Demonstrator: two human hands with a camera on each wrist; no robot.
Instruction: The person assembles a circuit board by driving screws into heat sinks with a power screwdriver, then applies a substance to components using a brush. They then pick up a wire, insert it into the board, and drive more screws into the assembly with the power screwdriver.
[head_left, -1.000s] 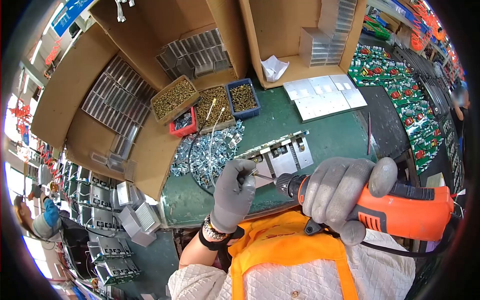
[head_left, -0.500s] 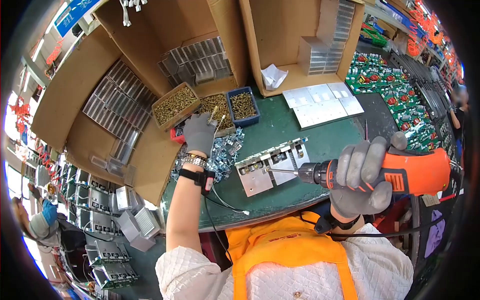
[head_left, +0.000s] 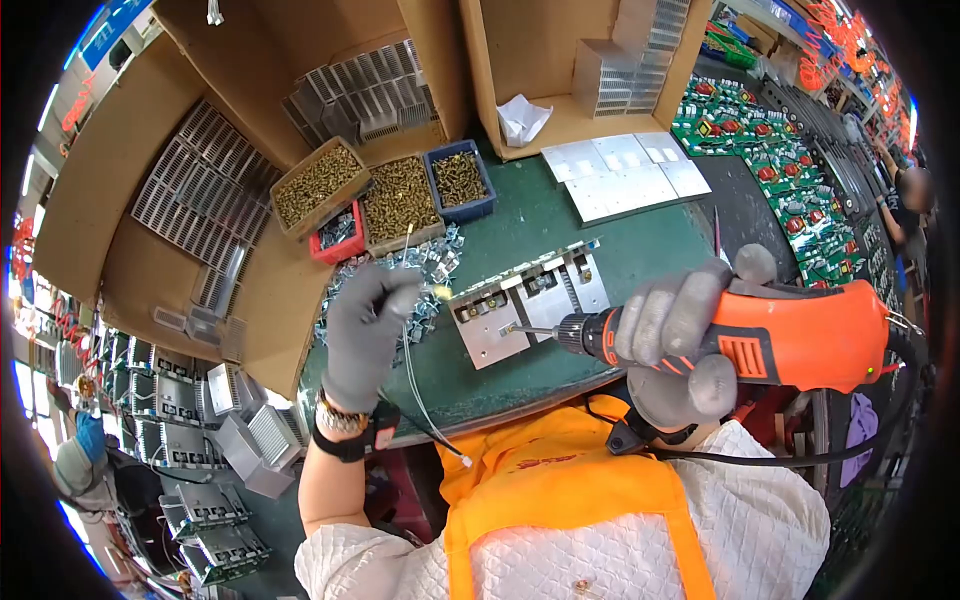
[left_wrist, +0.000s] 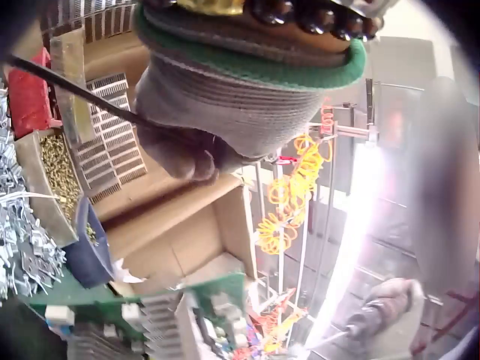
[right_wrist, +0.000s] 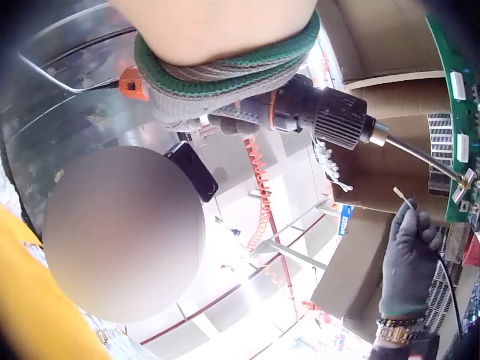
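My gloved left hand [head_left: 365, 325] is raised over the loose metal clips [head_left: 440, 255], its fingers bent round a black cable [right_wrist: 447, 281] whose brass-coloured tip [right_wrist: 398, 193] sticks out past the fingertips. A white wire [head_left: 410, 365] hangs beside this hand. My gloved right hand [head_left: 675, 335] grips an orange electric screwdriver [head_left: 800, 335], held level. Its long bit [right_wrist: 420, 155] points at a small metal clip on an aluminium plate [head_left: 490, 335]. Several such plates stand side by side along the edge of a circuit board [right_wrist: 442, 97] on the green bench [head_left: 520, 220].
Bins of brass screws [head_left: 400, 195] stand behind the clips, with a small red bin [head_left: 337, 232] in front. Cardboard boxes [head_left: 520, 60] with heat sinks enclose the back. Flat metal plates [head_left: 620, 185] lie at back right, near rows of green circuit boards [head_left: 790, 175].
The left hand left the screwdriver bit, reached to the bins, then came back toward me with the black cable. The right hand brought the screwdriver's bit onto the plate.
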